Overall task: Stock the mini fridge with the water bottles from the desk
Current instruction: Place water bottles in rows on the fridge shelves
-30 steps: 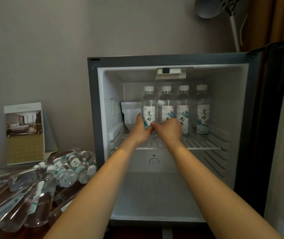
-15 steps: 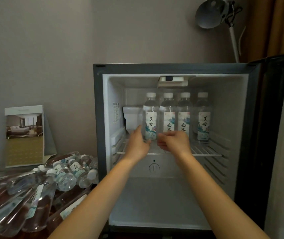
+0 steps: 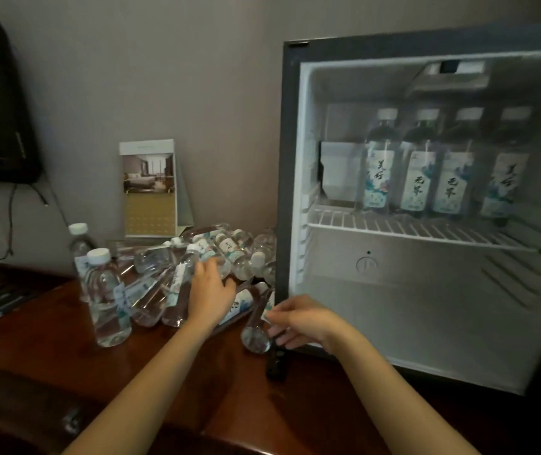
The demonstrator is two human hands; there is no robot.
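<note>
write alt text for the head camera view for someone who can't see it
A person's left hand touches a pile of water bottles lying on a wooden desk, while the right hand grips one lying bottle beside the open mini fridge. Four bottles stand in a row on the fridge's wire shelf. Two upright bottles stand left of the pile.

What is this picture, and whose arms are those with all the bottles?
Those arms belong to a person wearing a camera on their head, so you see what they see, looking down at their own hands. The left hand touches a pile of water bottles lying on the wooden desk; I cannot tell if it grips one. The right hand curls round one lying bottle beside the open mini fridge. Inside, four bottles stand on the wire shelf. Two more bottles stand upright on the desk.
</note>
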